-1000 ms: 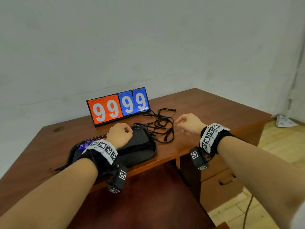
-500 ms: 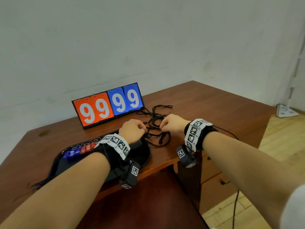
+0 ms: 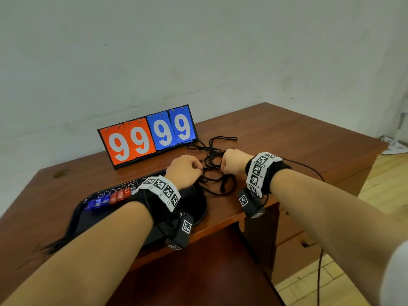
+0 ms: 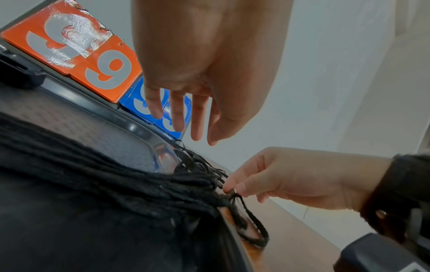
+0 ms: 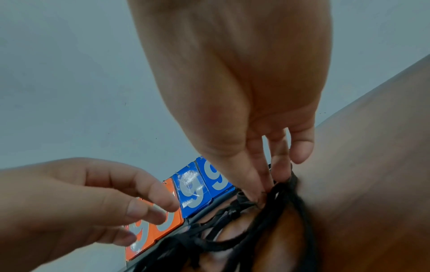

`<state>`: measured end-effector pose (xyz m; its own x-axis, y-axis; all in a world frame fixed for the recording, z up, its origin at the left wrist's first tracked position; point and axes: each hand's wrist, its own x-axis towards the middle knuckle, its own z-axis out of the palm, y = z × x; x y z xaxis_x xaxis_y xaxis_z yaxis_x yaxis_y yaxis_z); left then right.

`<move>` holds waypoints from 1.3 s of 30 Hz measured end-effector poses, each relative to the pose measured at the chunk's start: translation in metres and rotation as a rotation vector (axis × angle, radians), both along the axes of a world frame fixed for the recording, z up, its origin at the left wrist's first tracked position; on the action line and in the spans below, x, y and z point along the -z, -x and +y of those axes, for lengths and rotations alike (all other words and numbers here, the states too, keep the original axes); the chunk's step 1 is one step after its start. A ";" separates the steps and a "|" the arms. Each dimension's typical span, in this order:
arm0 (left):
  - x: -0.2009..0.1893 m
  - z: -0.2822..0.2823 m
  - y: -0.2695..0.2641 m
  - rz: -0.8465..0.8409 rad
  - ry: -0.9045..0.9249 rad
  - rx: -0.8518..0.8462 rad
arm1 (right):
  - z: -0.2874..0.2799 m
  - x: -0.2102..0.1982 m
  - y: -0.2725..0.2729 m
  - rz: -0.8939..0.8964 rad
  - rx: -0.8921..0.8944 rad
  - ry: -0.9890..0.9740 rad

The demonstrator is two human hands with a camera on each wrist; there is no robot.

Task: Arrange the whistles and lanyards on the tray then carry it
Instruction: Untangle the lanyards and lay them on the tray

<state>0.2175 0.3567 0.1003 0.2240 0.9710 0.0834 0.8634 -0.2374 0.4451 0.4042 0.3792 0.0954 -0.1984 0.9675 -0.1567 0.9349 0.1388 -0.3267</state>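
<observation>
A black tray (image 3: 87, 208) lies at the table's front left, with red and blue whistles (image 3: 110, 198) in a row along its far rim. Straightened black lanyards (image 4: 111, 176) lie across the tray (image 4: 133, 127). To the right of the tray, a tangle of loose black lanyards (image 3: 217, 159) lies on the table. My right hand (image 3: 223, 170) pinches a lanyard cord (image 5: 277, 195) from the tangle between thumb and fingers (image 4: 232, 189). My left hand (image 3: 197, 171) hovers just left of it over the tray's right end, fingers (image 4: 178, 117) relaxed and holding nothing.
A flip scoreboard (image 3: 148, 138) reading 99 99 stands behind the tray and tangle, close to both hands. The wooden table (image 3: 298, 138) meets a wall at the back. A thin black cable (image 3: 309, 167) runs from my right wrist over the table's right edge.
Both hands have moved in to the lanyard tangle, the left coming from over the tray. The right hand now pinches a cord.
</observation>
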 end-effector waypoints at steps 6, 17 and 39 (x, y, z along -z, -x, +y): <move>-0.003 -0.004 -0.003 -0.051 -0.026 -0.005 | -0.005 -0.009 -0.013 0.506 0.049 -0.025; -0.016 -0.015 -0.027 -0.170 -0.196 0.059 | -0.033 -0.036 -0.016 0.940 0.023 0.106; -0.056 -0.040 -0.003 -0.449 -0.255 -0.013 | -0.060 -0.049 0.008 0.709 -0.187 -0.207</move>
